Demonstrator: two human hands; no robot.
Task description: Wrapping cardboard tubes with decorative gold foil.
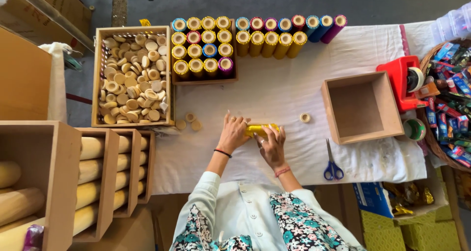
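Note:
A short tube wrapped in shiny gold foil [258, 129] lies sideways on the white cloth [284, 94] in front of me. My left hand [232, 132] grips its left end, fingers curled over the top. My right hand [271, 145] holds its right end from the near side. Three small round beige caps [190, 117] lie loose on the cloth to the left, and one more cap [305, 117] sits to the right.
A wooden box of beige caps [132, 79] stands at the back left, next to a tray of upright wrapped tubes [202, 50]. More tubes lie in a row [289, 32]. An empty wooden box [362, 107], blue scissors [331, 165], a red tape dispenser [401, 81], racks of plain rolls [93, 175].

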